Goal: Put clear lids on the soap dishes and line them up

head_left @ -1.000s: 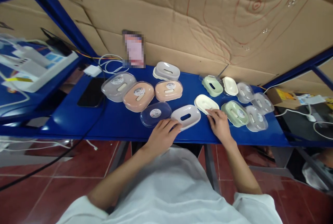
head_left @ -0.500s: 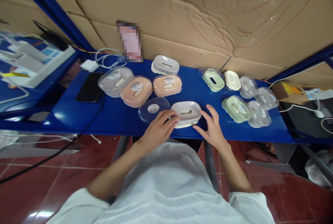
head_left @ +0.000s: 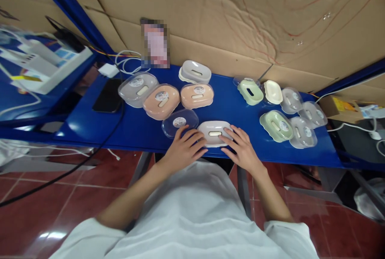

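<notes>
A white soap dish (head_left: 214,131) with a slot in its top sits at the near edge of the blue table (head_left: 138,130). My left hand (head_left: 184,149) presses its left side, fingers spread and curved on it. My right hand (head_left: 241,149) presses its right side the same way. A clear lid with a round sticker (head_left: 179,123) lies just left of the dish, touching my left fingers. The dish looks stacked on a cream base, mostly hidden.
Peach soap boxes (head_left: 161,100) (head_left: 197,95), a grey one (head_left: 138,88) and a white one (head_left: 195,71) stand behind. Green boxes (head_left: 276,125) (head_left: 249,91) and clear lids (head_left: 302,137) lie to the right. A black phone (head_left: 108,100) and cables lie left; cardboard backs the table.
My right hand left the cream tray at the right and came to the white dish. The white dish now sits over the cream piece, both hands closed in on it.
</notes>
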Demonstrator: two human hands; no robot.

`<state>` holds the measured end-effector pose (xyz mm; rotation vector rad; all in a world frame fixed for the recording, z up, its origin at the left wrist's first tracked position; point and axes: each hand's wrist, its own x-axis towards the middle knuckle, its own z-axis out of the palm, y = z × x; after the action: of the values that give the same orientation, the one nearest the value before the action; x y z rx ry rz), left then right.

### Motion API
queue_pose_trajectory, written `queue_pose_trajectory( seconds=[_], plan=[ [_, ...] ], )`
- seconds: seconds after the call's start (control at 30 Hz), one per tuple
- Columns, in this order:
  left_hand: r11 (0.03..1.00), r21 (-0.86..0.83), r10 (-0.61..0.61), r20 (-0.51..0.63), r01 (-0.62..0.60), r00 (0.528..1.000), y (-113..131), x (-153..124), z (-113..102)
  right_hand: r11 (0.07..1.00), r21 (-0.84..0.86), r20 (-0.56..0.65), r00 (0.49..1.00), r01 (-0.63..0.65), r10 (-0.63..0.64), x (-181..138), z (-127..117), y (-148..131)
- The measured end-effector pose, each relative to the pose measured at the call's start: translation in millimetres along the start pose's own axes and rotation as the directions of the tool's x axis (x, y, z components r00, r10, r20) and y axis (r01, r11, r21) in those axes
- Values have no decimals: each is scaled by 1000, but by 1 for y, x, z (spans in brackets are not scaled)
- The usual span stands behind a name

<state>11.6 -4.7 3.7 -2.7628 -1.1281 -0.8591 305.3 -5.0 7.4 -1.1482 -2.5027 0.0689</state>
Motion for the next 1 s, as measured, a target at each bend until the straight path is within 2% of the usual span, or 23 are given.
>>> queue_pose_trajectory(
  seconds=[0.1,0.23,0.3,0.43,0.53,0.6,0.7,0.87,1.0],
  plan=[
    [994,35,-102,-15,102,995,-8,-8,-5,999,2,-22,999,-43,43,-9,-1,2],
    [922,120,-367,-35,368,930,-24,-24,-11,992,22,-111,985,-128,129,-24,-1,10],
    [919,51,-389,-46,391,920,-26,-29,-12,986,63,-134,978,-154,161,-27,0,10],
    [920,-229,-357,-164,316,920,-18,-22,-10,951,197,-114,957,-240,266,-20,7,-3],
    [932,-322,-232,-178,166,956,-11,-3,-6,934,274,-126,954,-229,271,-6,14,-12],
    [941,-331,-114,-113,71,987,-11,10,-1,949,262,-127,968,-178,216,4,16,-13],
    [946,-325,-19,-7,15,1000,-16,24,6,971,209,-84,987,-115,135,14,13,-8],
    [969,-240,-37,51,48,998,-25,29,11,977,196,-108,988,-85,107,16,12,0],
    [983,-181,-30,66,41,997,-23,24,10,985,145,-105,989,-92,108,13,14,-1]
  ],
)
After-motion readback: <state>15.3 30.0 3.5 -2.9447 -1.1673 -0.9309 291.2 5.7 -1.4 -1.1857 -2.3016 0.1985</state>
